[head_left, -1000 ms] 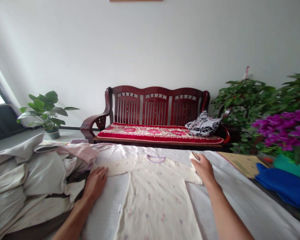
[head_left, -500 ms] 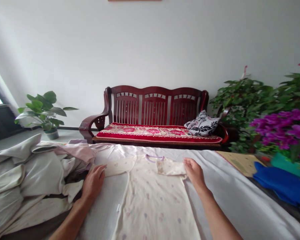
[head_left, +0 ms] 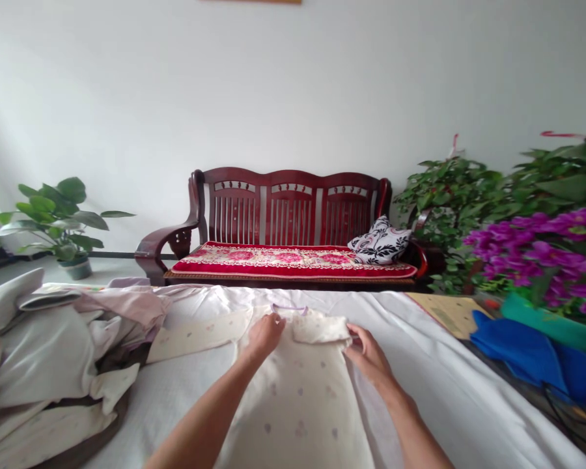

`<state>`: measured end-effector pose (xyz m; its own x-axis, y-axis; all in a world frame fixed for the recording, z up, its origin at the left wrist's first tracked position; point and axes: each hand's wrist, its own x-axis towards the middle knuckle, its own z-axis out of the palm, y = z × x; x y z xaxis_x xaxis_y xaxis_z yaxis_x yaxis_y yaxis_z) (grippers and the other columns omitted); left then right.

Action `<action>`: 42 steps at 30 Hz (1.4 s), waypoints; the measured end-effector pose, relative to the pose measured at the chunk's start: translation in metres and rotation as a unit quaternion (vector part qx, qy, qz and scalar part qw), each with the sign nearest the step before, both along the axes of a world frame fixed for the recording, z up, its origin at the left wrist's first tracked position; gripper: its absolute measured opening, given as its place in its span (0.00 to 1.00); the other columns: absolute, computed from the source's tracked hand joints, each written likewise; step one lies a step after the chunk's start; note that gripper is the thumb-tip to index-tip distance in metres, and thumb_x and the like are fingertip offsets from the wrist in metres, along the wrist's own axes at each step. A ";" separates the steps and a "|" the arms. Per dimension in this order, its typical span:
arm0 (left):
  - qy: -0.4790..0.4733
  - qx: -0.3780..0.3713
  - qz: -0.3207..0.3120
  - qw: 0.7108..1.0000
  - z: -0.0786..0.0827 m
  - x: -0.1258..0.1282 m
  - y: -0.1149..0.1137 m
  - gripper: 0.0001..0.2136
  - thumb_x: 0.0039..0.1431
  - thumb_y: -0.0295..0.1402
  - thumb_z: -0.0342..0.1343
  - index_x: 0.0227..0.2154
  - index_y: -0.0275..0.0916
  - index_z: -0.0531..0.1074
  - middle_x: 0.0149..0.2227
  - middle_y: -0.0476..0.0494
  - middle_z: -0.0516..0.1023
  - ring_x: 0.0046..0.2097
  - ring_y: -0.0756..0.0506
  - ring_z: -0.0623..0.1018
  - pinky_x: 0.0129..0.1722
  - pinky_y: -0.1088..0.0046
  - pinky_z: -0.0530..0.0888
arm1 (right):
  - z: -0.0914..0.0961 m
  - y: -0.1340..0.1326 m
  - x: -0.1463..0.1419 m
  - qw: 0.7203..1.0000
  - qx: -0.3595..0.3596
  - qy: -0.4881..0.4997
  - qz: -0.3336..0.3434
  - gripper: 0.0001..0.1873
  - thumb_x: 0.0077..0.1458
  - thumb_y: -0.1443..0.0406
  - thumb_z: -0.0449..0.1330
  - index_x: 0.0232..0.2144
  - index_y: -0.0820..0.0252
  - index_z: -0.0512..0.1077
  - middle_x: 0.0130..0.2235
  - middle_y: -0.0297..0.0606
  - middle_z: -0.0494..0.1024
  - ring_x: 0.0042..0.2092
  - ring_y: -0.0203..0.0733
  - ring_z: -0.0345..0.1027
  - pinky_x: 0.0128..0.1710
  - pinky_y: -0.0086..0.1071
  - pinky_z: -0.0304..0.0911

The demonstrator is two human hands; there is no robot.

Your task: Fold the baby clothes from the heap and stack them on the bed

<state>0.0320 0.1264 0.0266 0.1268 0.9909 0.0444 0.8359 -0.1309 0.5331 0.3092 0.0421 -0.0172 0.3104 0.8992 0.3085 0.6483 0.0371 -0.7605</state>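
Note:
A cream long-sleeved child's shirt (head_left: 303, 404) with small printed motifs and a lilac neckline lies spread on a white cloth. Its left sleeve (head_left: 195, 337) stretches out flat, while the right sleeve (head_left: 321, 329) is folded inward over the chest. Just below the neckline, my left hand (head_left: 262, 337) has its fingers pinched together on the shirt fabric. My right hand (head_left: 371, 358) is at the outer edge of the folded sleeve, thumb and forefinger apart and touching that edge.
A heap of pale clothes (head_left: 43, 365) lies to the left on the white cloth (head_left: 176, 397). Blue fabric (head_left: 522, 352), a tan sheet (head_left: 444, 312) and purple flowers (head_left: 542, 254) are on the right. Behind stands a wooden bench (head_left: 268, 208) with a cushion (head_left: 381, 242).
My left hand has left the outstretched sleeve's cuff and moved right to the shirt's neckline. My right hand has loosened at the folded sleeve's edge. The view has turned slightly right.

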 end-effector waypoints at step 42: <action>0.120 0.131 0.000 0.984 -0.011 -0.002 0.009 0.22 0.63 0.22 0.43 0.58 0.41 0.68 0.54 0.36 0.73 0.53 0.38 0.75 0.51 0.60 0.70 | 0.000 0.004 -0.027 0.946 -0.021 -0.318 0.057 0.26 0.68 0.57 0.43 0.61 0.55 0.67 0.68 0.41 0.62 0.69 0.49 0.51 0.67 0.50 0.51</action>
<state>0.0305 0.1354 0.0159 0.1656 0.9492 0.2675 0.9335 -0.2384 0.2680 0.2820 0.0464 -0.0170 -0.0262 0.9313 0.3632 0.9690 0.1129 -0.2196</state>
